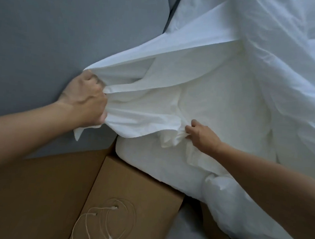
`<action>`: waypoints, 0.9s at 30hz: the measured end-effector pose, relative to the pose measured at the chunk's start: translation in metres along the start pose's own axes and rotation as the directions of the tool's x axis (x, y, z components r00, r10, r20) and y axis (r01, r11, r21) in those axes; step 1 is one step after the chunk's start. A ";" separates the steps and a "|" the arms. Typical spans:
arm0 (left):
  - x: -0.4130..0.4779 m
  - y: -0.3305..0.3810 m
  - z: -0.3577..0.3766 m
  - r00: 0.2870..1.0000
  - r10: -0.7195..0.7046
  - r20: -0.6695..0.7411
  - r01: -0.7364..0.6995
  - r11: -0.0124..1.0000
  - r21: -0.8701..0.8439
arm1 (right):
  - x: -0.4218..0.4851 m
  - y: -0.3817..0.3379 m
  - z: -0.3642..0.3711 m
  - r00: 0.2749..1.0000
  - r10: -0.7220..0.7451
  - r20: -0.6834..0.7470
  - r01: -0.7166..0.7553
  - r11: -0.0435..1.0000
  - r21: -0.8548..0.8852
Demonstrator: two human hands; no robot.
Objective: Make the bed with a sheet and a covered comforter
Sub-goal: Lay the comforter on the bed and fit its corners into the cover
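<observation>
Along the left side of the bed (46, 145), a grey sheet (38, 29), flat and smooth right down to the near edge. Next, just off that bare grey stretch, the left hand (86, 100): fist curled tight round a bunched edge of the white comforter cover (156, 67), held clear of the sheet, with the hem drawn taut from the knuckles up toward the far right and a loose tail of cloth hanging below the fist. Under that raised hem, the cover's mouth agape, and inside it the comforter (218, 104), a shade creamier, soft and rumpled, lying over the middle and right of the bed. Below, past the near edge, a brown cardboard box (130, 188) with a thin white cable (106, 216) coiled loosely on its top; one rounded corner of the comforter lapping over the near edge and touching the box. Further right, the right hand (200, 135), thumb and fingers pinching a crumpled fold at the cover's lower lip, pressed down on the comforter, close to the bed's near edge. Beyond it, out to the right edge, more white bedding in heaped folds, part of it spilling off the near edge beside the box.
</observation>
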State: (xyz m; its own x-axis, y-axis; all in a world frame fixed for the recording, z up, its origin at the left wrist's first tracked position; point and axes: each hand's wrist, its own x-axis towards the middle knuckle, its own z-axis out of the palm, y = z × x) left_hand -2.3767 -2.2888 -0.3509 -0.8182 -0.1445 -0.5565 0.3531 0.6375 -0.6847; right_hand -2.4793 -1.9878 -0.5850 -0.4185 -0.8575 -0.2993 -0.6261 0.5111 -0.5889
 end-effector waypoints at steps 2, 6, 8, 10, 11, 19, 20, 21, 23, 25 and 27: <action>-0.005 0.003 -0.011 0.995 -0.024 0.100 0.017 0.998 0.069 | -0.021 0.017 -0.016 0.990 0.074 -0.116 -0.069 0.997 0.045; -0.008 0.006 -0.024 0.986 0.080 0.145 -0.095 0.990 0.104 | -0.060 0.039 -0.049 0.928 0.233 -0.291 -0.192 0.968 0.160; -0.011 0.001 -0.033 0.979 0.122 0.163 -0.140 0.984 0.108 | -0.077 0.048 -0.061 0.889 0.312 -0.335 -0.260 0.946 0.191; -0.021 -0.010 -0.045 0.976 0.155 0.155 -0.172 0.980 0.098 | -0.091 0.057 -0.070 0.841 0.391 -0.374 -0.337 0.919 0.203; -0.025 -0.019 -0.050 0.977 0.168 0.132 -0.181 0.979 0.092 | -0.096 0.063 -0.073 0.812 0.442 -0.381 -0.382 0.896 0.226; -0.080 -0.105 -0.088 0.992 0.063 0.110 -0.080 0.985 0.154 | -0.126 0.078 -0.094 0.284 0.956 0.076 -0.510 0.084 0.856; -0.088 -0.109 -0.098 0.993 0.059 0.106 -0.074 0.987 0.145 | -0.124 0.075 -0.094 0.249 0.946 0.207 -0.356 -0.110 0.928; -0.096 -0.113 -0.109 0.993 0.050 0.110 -0.064 0.989 0.131 | -0.122 0.071 -0.094 0.224 0.910 0.349 -0.182 -0.313 0.932; -0.110 -0.119 -0.128 0.992 0.027 0.121 -0.041 0.993 0.111 | -0.120 0.066 -0.090 0.218 0.831 0.512 -0.030 -0.518 0.855; -0.117 -0.120 -0.141 0.995 -0.001 0.101 -0.004 0.999 0.052 | -0.113 0.063 -0.081 0.243 0.802 0.546 -0.040 -0.554 0.831; -0.119 -0.116 -0.150 0.997 -0.050 0.053 0.053 0.998 -0.043 | -0.100 0.074 -0.057 0.223 0.816 0.533 -0.088 -0.528 0.845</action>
State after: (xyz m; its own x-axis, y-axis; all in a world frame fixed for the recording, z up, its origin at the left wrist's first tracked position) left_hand -2.3884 -2.2321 -0.1348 -0.8098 -0.2161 -0.5454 0.2898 0.6610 -0.6922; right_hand -2.5217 -1.8608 -0.5557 -0.2532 0.1939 -0.9478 0.9232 -0.2444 -0.2966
